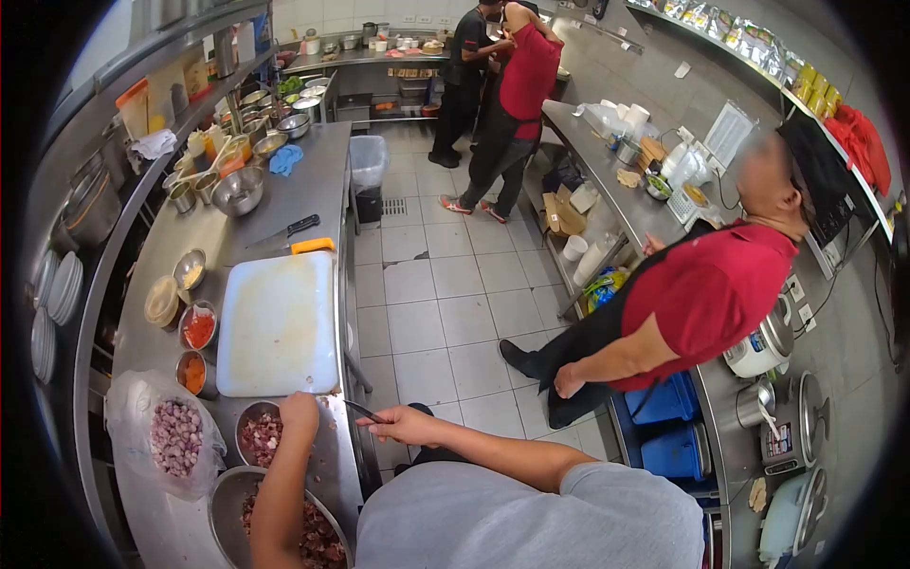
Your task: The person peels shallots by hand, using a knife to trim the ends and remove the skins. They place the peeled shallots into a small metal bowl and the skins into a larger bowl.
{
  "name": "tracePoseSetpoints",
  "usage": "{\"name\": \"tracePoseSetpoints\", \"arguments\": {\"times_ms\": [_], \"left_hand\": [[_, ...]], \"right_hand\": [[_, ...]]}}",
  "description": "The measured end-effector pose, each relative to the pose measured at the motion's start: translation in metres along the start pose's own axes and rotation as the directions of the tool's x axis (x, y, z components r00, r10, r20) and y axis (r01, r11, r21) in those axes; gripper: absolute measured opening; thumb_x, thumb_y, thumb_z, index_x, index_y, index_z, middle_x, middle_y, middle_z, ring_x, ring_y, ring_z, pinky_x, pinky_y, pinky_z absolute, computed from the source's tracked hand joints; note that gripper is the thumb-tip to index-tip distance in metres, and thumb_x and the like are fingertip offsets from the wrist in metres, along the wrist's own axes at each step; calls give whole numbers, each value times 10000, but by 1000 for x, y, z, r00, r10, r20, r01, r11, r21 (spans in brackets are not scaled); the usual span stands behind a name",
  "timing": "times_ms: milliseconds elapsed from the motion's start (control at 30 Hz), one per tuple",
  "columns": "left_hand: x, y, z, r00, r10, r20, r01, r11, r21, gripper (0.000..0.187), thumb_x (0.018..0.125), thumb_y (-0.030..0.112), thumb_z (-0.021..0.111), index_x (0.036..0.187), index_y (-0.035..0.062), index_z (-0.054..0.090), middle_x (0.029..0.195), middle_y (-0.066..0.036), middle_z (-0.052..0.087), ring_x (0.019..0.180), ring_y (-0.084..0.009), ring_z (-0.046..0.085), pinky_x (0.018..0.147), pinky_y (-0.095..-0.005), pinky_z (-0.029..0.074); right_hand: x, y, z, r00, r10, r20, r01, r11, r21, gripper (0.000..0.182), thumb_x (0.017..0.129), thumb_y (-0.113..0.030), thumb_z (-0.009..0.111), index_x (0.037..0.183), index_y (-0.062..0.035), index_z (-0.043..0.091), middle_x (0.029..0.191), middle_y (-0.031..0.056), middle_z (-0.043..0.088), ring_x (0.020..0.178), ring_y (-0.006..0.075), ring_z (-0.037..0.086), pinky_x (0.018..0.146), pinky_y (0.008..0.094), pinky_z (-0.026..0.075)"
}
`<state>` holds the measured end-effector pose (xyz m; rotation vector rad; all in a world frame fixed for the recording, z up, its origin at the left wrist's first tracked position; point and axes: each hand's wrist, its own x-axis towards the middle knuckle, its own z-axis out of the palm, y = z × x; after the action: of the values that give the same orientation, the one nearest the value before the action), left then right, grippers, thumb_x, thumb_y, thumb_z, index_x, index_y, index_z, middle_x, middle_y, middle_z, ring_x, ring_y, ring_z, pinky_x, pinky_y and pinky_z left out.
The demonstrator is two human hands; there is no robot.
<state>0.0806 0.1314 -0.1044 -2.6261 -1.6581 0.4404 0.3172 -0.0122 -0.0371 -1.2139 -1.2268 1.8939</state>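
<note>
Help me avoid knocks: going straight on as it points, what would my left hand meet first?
Your left hand would probably meet the near edge of the white cutting board first; any gap is hard to judge.

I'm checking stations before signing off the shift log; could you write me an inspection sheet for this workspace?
Surface: steel counter; white cutting board on it, stained.
Job's things: chopped meat in a large bowl and a smaller one; bag of purple-white pieces beside them.
Clutter: dark-handled knife, orange handle and blue cloth beyond the board.
Hands: left hand by the board's near corner, grip unclear; right hand holds a slim, dark-handled tool.
Cables: some along the right-hand wall; nothing seen across the board.
Surroundings: person in red across the aisle; two people farther back.
</note>
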Motion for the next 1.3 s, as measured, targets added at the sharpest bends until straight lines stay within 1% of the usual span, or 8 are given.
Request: {"name": "tracePoseSetpoints", "arguments": {"times_ms": [500, 867, 1033, 1067, 1100, 1133, 1233, 1300], "left_hand": [[-36, 24, 6, 963, 246, 113, -191, 914, -358, 164, 831, 116, 559, 847, 36, 701, 919, -202, 685, 879, -356, 673, 769, -474, 529], [-39, 18, -8, 943, 289, 165, -223, 917, -329, 188, 757, 133, 678, 916, 35, 700, 900, -175, 699, 821, -330, 685, 745, -419, 542], [-90, -26, -84, 997, -60, 53, 71, 358, -931, 148, 779, 107, 677, 887, 5, 678, 735, -100, 678, 675, -181, 647, 628, -332, 516], [-100, -38, -99, 979, -202, -33, 70, 482, -874, 135, 805, 114, 665, 872, -4, 671, 728, -73, 676, 675, -147, 635, 623, -319, 512], [-103, -61, -89, 967, -240, 82, 132, 201, -971, 131, 821, 119, 660, 870, -2, 668, 734, -63, 679, 668, -132, 623, 618, -308, 504], [-108, -77, -76, 909, -382, -168, -24, 353, -935, 143, 829, 136, 664, 865, -2, 666, 735, -56, 680, 660, -126, 613, 607, -301, 498], [-125, -92, -81, 783, -598, -170, 75, 362, -929, 156, 828, 143, 650, 889, 1, 673, 787, -121, 693, 690, -194, 658, 664, -330, 519], [-126, -110, -19, 899, -346, -268, 69, 717, -694, 181, 801, 178, 648, 895, 35, 706, 856, -161, 683, 835, -363, 641, 774, -429, 501]], "right_hand": [[1, -16, 8, 997, 73, 12, -72, 996, -54, 325, 977, -226, 571, 1284, -132, 616, 769, -75, 541, 718, 26, 472, 653, 206, 389], [27, -7, -3, 996, 72, 43, -72, 997, -10, 332, 984, -253, 560, 1303, -171, 600, 742, -80, 507, 533, 14, 357, 466, 188, 290], [42, -23, -1, 989, 74, 129, -70, 997, -34, 326, 982, -264, 561, 1289, -163, 607, 778, -68, 536, 533, 12, 378, 454, 187, 299], [43, -29, 2, 994, 63, 89, -59, 997, -49, 315, 980, -235, 553, 1283, -172, 613, 763, -72, 535, 526, 11, 374, 450, 190, 294], [45, -35, 7, 996, 60, 63, -56, 996, -65, 309, 978, -206, 545, 1277, -181, 620, 748, -76, 534, 519, 10, 370, 446, 193, 289], [46, -42, 12, 995, 93, 42, -88, 990, -108, 315, 976, -208, 546, 1281, -177, 616, 752, -74, 538, 523, 10, 372, 451, 189, 295], [68, -25, 17, 990, 75, 117, -63, 993, -101, 334, 968, -223, 555, 1293, -165, 606, 762, -62, 549, 527, 13, 377, 461, 179, 313], [70, -43, 28, 981, 120, 155, -96, 984, -150, 335, 967, -205, 560, 1293, -141, 602, 764, -60, 557, 524, 14, 380, 459, 177, 323]]}}
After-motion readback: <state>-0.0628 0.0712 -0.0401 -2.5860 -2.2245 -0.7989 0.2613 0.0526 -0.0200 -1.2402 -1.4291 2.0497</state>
